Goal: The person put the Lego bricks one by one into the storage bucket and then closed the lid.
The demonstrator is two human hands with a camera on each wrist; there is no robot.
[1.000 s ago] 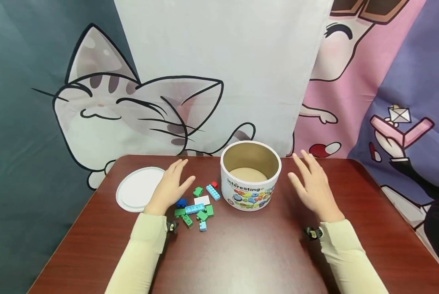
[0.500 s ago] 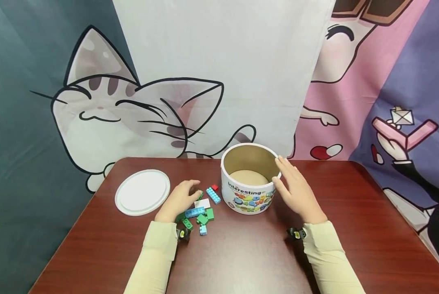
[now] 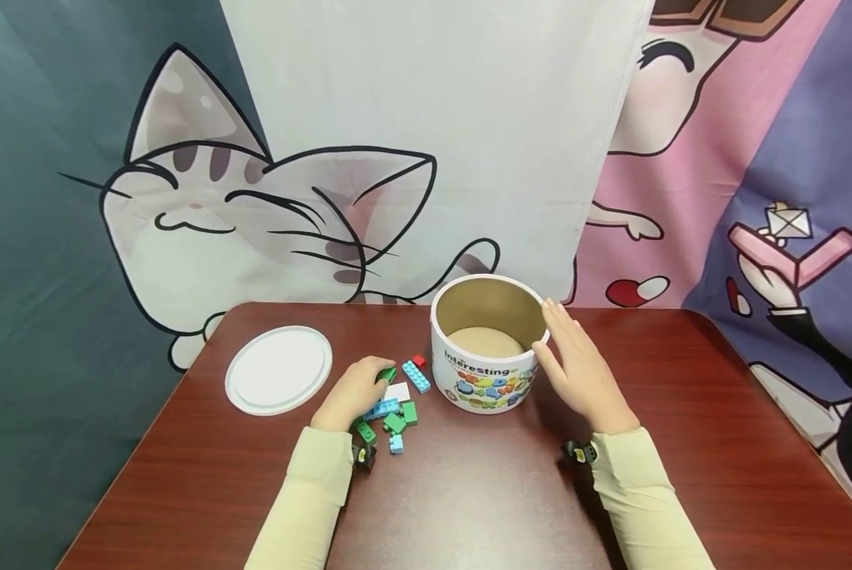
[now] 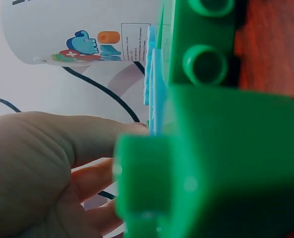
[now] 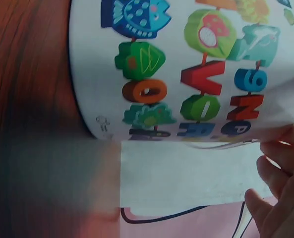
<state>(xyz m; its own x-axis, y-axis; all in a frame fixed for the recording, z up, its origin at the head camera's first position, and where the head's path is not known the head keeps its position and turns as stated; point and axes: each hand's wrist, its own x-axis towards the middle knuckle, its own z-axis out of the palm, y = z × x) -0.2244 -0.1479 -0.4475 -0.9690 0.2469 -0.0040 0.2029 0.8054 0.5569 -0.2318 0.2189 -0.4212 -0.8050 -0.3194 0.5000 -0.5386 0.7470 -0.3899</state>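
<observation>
My left hand reaches into a group of toy bricks, its fingertips pinching a green brick. In the left wrist view its thumb passes behind large, close green bricks. Around the hand lie a light blue long brick, a white brick and several green ones. A dark blue brick seen earlier is hidden beneath the hand. My right hand, fingers fairly straight, rests against the right rim of a white round bucket printed with "Interesting" and coloured letters. The bucket's inside shows only its bare floor.
A white round lid lies flat on the brown table, left of the bricks. Another light blue brick and a small red brick sit close to the bucket's left side. A cartoon-printed curtain hangs behind.
My left hand has come down and right from over the lid's edge to the bricks, and its fingers have closed on a green one. My right hand has moved left to the bucket's rim.
</observation>
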